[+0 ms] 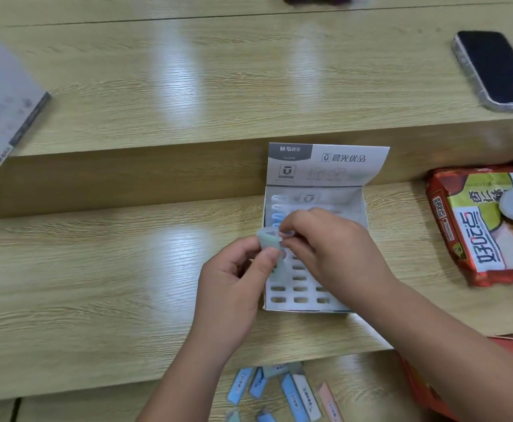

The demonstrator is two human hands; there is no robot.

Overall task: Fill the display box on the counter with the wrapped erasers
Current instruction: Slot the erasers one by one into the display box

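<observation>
The left hand [233, 278] grips a pale green wrapped eraser [268, 242], its long axis running 11 to 5 o'clock, over the display box [304, 309]. The right hand [325, 248] pinches its top end from 3 o'clock. Empty slots lie at 5 o'clock, and spare erasers [291, 388] wait at 6 on the tabletop [96, 269].

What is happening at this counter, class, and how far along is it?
A person is filling a display box. The left hand grips a greenish eraser above the box, and the right hand pinches its top end. Only the far slots look filled; the near rows are empty. More loose erasers lie on the nearer surface.
</observation>
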